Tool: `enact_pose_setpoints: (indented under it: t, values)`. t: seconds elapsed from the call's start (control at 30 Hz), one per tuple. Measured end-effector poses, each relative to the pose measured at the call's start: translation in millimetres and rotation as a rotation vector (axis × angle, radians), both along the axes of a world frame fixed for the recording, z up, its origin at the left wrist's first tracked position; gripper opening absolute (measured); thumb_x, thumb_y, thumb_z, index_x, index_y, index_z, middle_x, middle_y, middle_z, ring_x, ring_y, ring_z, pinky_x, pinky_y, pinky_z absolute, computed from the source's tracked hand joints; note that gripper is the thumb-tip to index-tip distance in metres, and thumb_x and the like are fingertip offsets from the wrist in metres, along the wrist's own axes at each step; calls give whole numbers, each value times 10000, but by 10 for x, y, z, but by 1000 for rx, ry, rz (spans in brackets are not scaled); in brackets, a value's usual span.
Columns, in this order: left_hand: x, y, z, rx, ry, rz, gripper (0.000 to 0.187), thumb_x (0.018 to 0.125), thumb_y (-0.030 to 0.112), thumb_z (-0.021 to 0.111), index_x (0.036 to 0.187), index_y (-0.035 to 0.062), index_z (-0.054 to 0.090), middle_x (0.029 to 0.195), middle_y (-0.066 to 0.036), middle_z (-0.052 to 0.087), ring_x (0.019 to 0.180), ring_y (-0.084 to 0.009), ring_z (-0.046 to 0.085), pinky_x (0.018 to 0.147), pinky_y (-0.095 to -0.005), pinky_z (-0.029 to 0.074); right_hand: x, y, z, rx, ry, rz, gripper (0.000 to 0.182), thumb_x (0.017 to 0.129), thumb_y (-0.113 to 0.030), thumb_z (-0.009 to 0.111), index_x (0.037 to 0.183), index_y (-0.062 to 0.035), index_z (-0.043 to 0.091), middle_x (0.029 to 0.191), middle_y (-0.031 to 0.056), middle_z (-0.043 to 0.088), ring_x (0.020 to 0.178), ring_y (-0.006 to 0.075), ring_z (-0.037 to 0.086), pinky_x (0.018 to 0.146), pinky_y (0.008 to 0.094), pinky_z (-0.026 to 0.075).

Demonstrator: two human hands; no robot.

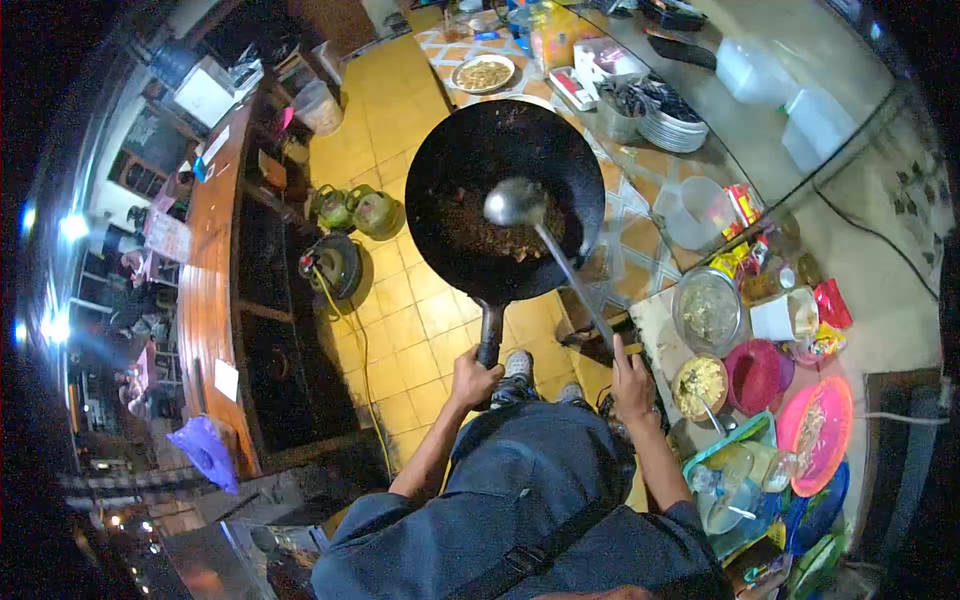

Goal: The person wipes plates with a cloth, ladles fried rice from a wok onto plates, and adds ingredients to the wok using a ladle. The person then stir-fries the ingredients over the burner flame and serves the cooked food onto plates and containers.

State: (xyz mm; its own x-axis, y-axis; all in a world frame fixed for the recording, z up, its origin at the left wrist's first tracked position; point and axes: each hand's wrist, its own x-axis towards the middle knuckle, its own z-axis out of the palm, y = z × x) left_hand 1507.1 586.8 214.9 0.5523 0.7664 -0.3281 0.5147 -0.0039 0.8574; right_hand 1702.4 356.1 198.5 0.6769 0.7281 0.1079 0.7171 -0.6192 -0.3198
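My left hand [474,379] is closed around the handle of a large black wok [440,190], which is held out in front of me above the yellow tiled floor. Brown cooked food [480,228] lies in the bottom of the wok. In my right hand [631,385] is the long handle of a metal ladle [512,204]. The ladle's round bowl is over the food, its rounded back facing up. Its shaft slants across the wok's right rim.
A plate of noodles [483,73] and a stack of plates [672,132] stand on the tiled counter ahead. At right are a metal bowl [708,310], a pink basin [836,425] and a green basket [765,428]. Gas cylinders [375,213] stand on the floor by a wooden counter [212,270].
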Motion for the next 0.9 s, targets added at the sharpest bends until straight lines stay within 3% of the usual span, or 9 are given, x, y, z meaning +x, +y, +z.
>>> enact_pose_setpoints:
  t: [0.17,0.23,0.37,0.4,0.5,0.67,0.77,0.83,0.9]
  values:
    - [460,127,-131,19,46,-87,274,633,160,657,813,-15,548,521,-68,498,462,-161,504,456,-329,431,-133,-557,234,-29,89,-45,547,815,-91,561,1336,-141,401,752,180,532,672,367,543,582,442,447]
    - [595,147,-33,-12,76,-164,224,691,57,628,851,-9,487,543,-45,507,421,-128,488,393,-286,419,-87,-499,444,332,270,-71,564,822,-130,558,1355,-165,376,913,178,589,745,367,590,607,424,482]
    - [640,139,11,58,58,-180,203,665,70,636,792,-8,498,545,-57,513,420,-137,486,403,-295,430,-36,-187,386,144,98,-283,534,838,-184,547,1346,-195,380,821,165,600,736,357,589,583,429,481]
    - [668,112,70,76,61,-172,206,656,75,639,803,-3,518,547,-61,516,429,-136,488,405,-298,420,-36,-185,351,31,207,-334,547,858,-206,524,1370,-176,331,827,231,579,767,405,564,649,468,454]
    - [727,233,-115,259,65,-216,210,658,78,639,823,3,533,547,-55,520,434,-128,486,409,-298,411,-144,-491,245,-91,113,-224,526,861,-209,513,1361,-190,352,817,232,574,714,403,567,617,464,460]
    - [855,371,-220,254,4,-167,232,635,111,644,823,10,552,542,-41,523,444,-120,475,422,-289,403,-206,-757,434,304,408,-193,571,807,-169,579,1344,-186,385,772,214,549,721,385,556,619,473,451]
    - [875,374,-167,378,36,-188,259,624,130,654,835,15,555,543,-53,521,452,-134,464,443,-306,405,-170,-578,415,239,279,-273,577,818,-198,576,1355,-205,367,776,222,566,721,392,562,624,470,450]
    - [874,379,-174,374,43,-177,269,617,139,656,834,17,556,542,-62,516,455,-149,459,454,-319,407,-191,-377,438,138,192,-311,587,836,-234,552,1375,-224,321,835,249,593,763,401,580,650,477,459]
    - [882,384,-187,372,50,-170,279,609,148,659,834,18,557,541,-72,510,457,-165,454,466,-333,408,-215,-343,575,-1,399,-358,520,819,-149,571,1314,-112,419,991,229,605,863,392,585,705,420,470]
